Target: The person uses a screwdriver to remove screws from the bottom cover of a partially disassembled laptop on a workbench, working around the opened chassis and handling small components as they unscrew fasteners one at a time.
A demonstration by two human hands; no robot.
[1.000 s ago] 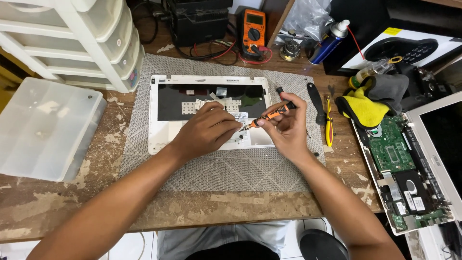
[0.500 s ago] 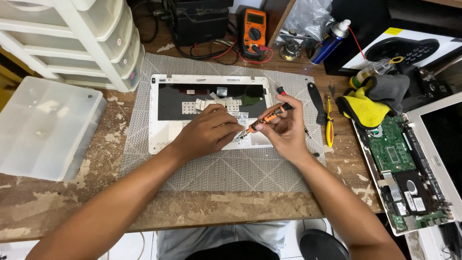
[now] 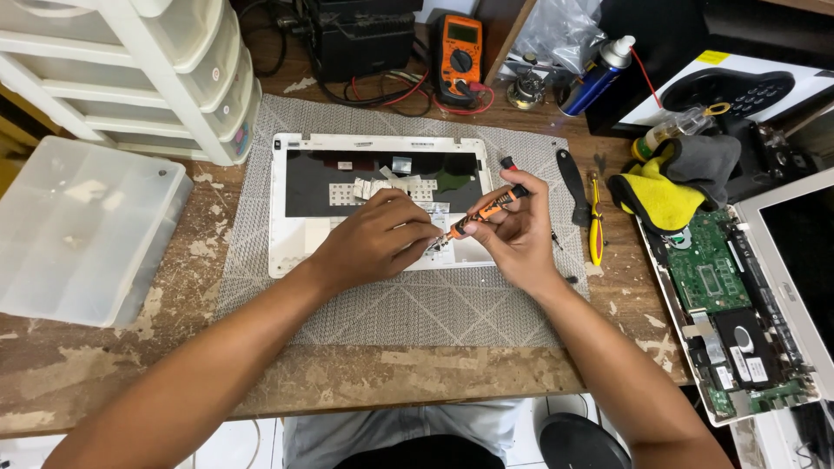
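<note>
Two bare forearms seen from above, no sleeves, no watch, no rings or gloves visible. Left hand (image 3: 375, 239) and right hand (image 3: 512, 233) uncovered, fingernails kept short. Light grey shirt hem glimpsed at near edge between arms, dark trousers below it. Face and upper body left out of view.

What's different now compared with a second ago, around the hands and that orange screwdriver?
Very little. The right hand keeps its grip on the slim orange-and-black screwdriver, tilting its handle up slightly, tip still down by the left hand. The left hand stays pressed on the white laptop palmrest cover. The grey woven mat and the yellow-handled screwdriver have not moved.
</note>
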